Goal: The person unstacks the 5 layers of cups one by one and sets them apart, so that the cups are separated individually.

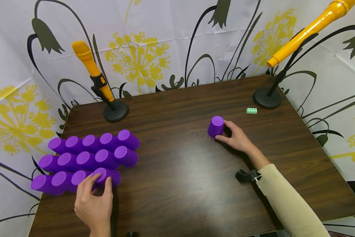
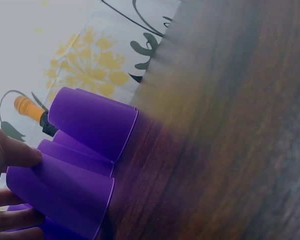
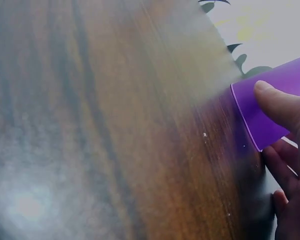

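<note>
Several purple cups [image 1: 85, 159] stand upside down in three rows on the left of the brown table [image 1: 177, 184]. At the right end of the front row, my left hand [image 1: 92, 200] grips a purple cup [image 1: 107, 176] between thumb and fingers. The left wrist view shows that cup [image 2: 65, 192] with its rim down on the wood, beside other cups. Farther right, my right hand [image 1: 235, 138] holds a lone purple cup [image 1: 216, 126], also upside down. In the right wrist view the thumb presses on this cup's side [image 3: 277, 80], and its rim is at the table.
A yellow microphone on a black stand [image 1: 115, 111] is at the back left, another stand [image 1: 267, 97] at the back right. Near the latter lies a mint-green toy brick [image 1: 251, 111]. A patterned cloth [image 1: 165, 39] hangs behind the table. A black strap device [image 1: 245, 175] is at my right wrist.
</note>
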`<state>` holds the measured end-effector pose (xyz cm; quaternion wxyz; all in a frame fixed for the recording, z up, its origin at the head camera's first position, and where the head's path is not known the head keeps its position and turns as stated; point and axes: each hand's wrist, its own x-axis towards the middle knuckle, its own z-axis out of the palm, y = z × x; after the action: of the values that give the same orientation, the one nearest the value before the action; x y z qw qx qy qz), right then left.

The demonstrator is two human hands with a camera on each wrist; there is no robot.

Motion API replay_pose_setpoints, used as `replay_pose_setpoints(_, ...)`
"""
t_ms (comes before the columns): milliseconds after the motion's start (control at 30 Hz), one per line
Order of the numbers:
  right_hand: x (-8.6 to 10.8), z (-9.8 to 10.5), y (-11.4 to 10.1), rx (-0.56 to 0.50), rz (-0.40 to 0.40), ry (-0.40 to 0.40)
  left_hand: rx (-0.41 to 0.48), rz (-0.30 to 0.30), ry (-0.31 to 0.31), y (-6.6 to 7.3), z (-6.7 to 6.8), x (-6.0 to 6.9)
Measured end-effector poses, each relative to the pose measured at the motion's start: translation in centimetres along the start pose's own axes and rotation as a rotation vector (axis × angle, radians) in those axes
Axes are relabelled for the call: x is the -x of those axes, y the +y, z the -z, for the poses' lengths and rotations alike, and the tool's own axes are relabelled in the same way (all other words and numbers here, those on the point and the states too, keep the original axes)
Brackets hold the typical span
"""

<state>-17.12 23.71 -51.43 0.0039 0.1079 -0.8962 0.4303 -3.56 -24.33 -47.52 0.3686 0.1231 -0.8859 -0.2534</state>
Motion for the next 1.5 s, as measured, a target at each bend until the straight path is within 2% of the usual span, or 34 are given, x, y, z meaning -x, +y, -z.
replay_pose_setpoints(567, 0.0, -0.1, -1.6, 0.054, -0.018, 0.021, 0.029, -0.01, 0.029, -0.1, 0.0, 0.1)
replay_pose_setpoints(767, 0.0, -1.2, -3.7, 0.022, 0.044, 0.032, 0.027, -0.014, 0.026, -0.1, 0.0, 0.1)
replay_pose_setpoints(933, 0.0, -4.1, -6.6, -0.025, 0.146, -0.019, 0.03, -0.011, 0.028, 0.0, 0.0, 0.1)
replay_pose_setpoints(1300, 0.3, -12.9, -13.9, -0.074, 0.315, -0.205, 0.038, -0.018, 0.037, -0.3, -0.1, 0.3)
replay_pose_setpoints(1500, 0.4, -17.3, -17.2, -0.032, 0.381, -0.203, 0.041, -0.014, 0.031, -0.2, -0.1, 0.2)
